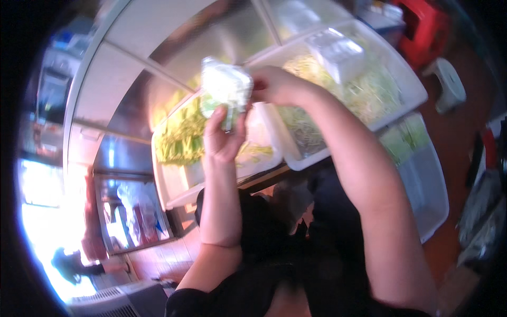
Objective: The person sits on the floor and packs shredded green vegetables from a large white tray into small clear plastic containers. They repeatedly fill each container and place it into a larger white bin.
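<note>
My left hand [226, 138] holds up a clear plastic pack [225, 85], glare hiding most of its contents. Against the pack's right edge are the curled fingers of my right hand [275, 85]; whether they grip it is not plain. Below and to the left is a white plastic tub [180, 194] with yellow-green leafy stalks [178, 138]. A second white tub [295, 158], to the right, contains pale, thin shoots [368, 95]. On those shoots rests a stack of clear plastic trays [336, 55].
A translucent tub [424, 190] with some green stalks stands at right. Beyond it are a red plastic stool [424, 31] and a white stool [449, 85] on the brown floor. Behind the tubs runs a panelled metal surface [130, 31]. Another person [75, 265] is at far left.
</note>
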